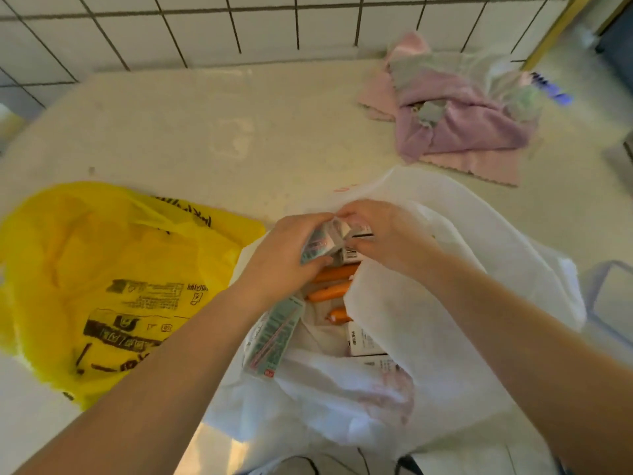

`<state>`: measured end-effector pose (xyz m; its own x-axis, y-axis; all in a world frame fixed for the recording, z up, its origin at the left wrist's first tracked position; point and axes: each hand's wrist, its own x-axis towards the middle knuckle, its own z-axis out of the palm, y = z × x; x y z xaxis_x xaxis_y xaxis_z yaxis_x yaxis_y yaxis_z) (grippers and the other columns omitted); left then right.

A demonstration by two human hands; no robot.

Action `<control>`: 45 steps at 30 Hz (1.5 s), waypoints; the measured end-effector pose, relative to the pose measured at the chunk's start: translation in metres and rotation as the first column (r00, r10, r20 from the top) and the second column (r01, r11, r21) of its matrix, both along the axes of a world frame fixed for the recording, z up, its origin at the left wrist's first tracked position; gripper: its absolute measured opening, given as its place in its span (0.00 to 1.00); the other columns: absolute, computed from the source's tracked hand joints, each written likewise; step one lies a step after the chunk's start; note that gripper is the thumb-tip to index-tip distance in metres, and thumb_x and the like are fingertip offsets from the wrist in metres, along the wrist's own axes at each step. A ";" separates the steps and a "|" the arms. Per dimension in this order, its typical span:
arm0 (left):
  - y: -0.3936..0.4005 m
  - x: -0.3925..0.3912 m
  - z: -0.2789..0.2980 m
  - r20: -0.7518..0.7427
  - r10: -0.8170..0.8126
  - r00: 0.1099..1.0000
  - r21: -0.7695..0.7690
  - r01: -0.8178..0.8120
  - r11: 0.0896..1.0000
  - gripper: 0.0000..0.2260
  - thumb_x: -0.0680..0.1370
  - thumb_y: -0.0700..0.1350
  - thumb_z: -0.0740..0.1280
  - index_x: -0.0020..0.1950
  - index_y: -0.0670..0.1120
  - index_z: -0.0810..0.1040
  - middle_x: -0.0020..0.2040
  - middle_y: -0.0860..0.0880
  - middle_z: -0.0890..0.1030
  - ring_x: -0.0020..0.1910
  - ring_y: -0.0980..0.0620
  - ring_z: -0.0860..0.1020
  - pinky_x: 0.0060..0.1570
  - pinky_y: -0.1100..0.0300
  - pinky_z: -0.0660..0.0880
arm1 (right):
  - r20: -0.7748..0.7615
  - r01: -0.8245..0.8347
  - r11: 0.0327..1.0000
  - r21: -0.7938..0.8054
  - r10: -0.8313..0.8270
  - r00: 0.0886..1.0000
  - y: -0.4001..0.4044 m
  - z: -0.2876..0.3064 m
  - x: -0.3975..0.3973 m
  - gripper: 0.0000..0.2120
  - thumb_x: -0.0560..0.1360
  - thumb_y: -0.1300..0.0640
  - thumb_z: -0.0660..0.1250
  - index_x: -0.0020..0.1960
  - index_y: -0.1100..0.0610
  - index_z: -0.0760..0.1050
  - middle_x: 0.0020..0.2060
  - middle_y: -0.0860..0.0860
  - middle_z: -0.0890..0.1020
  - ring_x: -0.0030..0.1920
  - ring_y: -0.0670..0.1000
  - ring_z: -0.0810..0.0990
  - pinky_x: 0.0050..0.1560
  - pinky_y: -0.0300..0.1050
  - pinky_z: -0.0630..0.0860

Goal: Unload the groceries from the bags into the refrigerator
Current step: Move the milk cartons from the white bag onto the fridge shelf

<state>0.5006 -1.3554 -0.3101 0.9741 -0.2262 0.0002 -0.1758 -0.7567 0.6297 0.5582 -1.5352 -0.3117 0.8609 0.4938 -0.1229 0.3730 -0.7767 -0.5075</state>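
Observation:
A white plastic bag [428,303] lies open on the counter in front of me. Over its mouth my left hand [284,255] grips a small pale-green carton [317,246]. Right beside it my right hand [387,234] grips a white carton with a barcode [352,250]. Inside the bag lie three orange sausages [330,291], another pale-green carton [274,337] and a white carton [363,341]. A yellow plastic bag [102,275] with dark print lies flat to the left.
A crumpled pink and lilac cloth [462,121] lies at the back right of the pale counter [205,125]. White tiled wall [205,29] runs behind. A clear plastic container [609,299] stands at the right edge.

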 end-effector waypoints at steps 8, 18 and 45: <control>-0.001 0.011 -0.031 -0.091 0.084 0.992 0.191 -0.065 0.979 0.37 0.65 0.61 0.68 0.72 0.49 0.65 0.70 0.43 0.68 0.71 0.41 0.61 0.70 0.48 0.58 | -0.012 -0.206 0.975 -0.090 0.205 0.979 -0.011 -0.024 0.039 0.27 0.69 0.47 0.71 0.66 0.46 0.68 0.68 0.45 0.69 0.69 0.49 0.64 0.71 0.59 0.55; -0.005 0.018 -0.039 -0.040 0.144 0.989 0.104 -0.139 0.985 0.32 0.69 0.52 0.73 0.70 0.47 0.68 0.66 0.47 0.73 0.67 0.46 0.67 0.64 0.55 0.62 | -0.227 -0.244 0.958 0.151 0.274 0.935 -0.016 -0.030 0.061 0.16 0.72 0.58 0.70 0.57 0.49 0.70 0.61 0.46 0.77 0.59 0.43 0.76 0.62 0.45 0.71; 0.004 0.014 -0.053 -0.055 0.171 0.984 0.078 -0.167 0.983 0.32 0.67 0.58 0.73 0.67 0.50 0.69 0.62 0.50 0.73 0.61 0.57 0.67 0.57 0.69 0.63 | -0.181 -0.225 0.972 0.072 0.234 0.955 -0.008 -0.049 0.074 0.23 0.73 0.64 0.62 0.66 0.50 0.72 0.61 0.50 0.72 0.61 0.50 0.72 0.62 0.46 0.70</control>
